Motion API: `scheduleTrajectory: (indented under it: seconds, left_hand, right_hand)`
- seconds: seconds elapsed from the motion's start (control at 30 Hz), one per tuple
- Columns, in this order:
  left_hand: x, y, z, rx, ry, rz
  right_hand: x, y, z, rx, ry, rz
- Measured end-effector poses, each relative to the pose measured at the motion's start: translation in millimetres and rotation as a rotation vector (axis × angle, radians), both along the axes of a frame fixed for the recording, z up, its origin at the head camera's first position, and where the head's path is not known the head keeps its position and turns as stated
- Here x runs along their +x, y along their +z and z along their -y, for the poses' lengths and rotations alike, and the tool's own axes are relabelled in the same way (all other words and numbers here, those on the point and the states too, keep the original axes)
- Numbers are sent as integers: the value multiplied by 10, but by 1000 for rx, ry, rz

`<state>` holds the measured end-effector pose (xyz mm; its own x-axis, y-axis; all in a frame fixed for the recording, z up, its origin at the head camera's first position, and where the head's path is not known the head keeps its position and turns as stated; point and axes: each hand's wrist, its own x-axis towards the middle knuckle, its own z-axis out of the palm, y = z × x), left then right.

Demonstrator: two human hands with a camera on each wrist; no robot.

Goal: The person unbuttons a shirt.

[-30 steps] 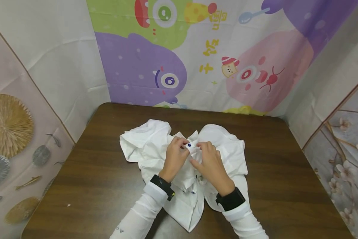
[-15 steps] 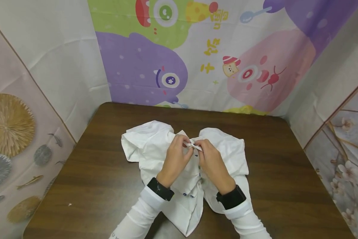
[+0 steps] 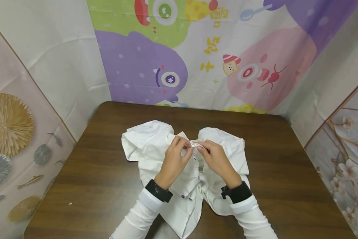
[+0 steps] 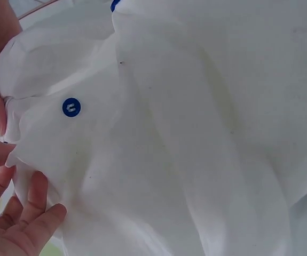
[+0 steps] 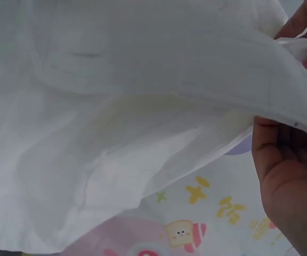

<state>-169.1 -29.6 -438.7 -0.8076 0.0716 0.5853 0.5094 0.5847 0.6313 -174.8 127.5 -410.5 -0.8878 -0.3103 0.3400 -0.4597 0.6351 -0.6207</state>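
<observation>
Nearest, two white sleeves are reaching in from the bottom edge, each ending at a black wristband. Beyond the bands, the left hand and right hand are meeting almost fingertip to fingertip over the white shirt. The left hand is pinching a small fold of its edge between thumb and fingers; the right hand is pinching the same strip just beside it, thumb nearer the person.

The shirt is lying rumpled in the middle of the tabletop, a pointed end hanging toward the person and two bulky parts spreading to left and right at the far side. Dark blue buttons are showing on its lower front; in the left wrist view, one round button is sitting near the pinched edge. A white scrap is lying well apart, toward the left.

Farthest back, a cartoon backdrop is hanging behind the tabletop, showing purple, green and pink figures, while a flowered panel is standing at the right.
</observation>
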Motion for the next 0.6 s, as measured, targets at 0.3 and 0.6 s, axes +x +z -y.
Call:
scheduleTrajectory:
  seconds: [0.3,0.6]
  left_hand:
    - [0,9,16,17,-34,7]
    - [6,13,17,37,-44,11]
  right_hand:
    - [-94,-33,-36,-140,49,186]
    - [-109,-39,-26,-213,24,243]
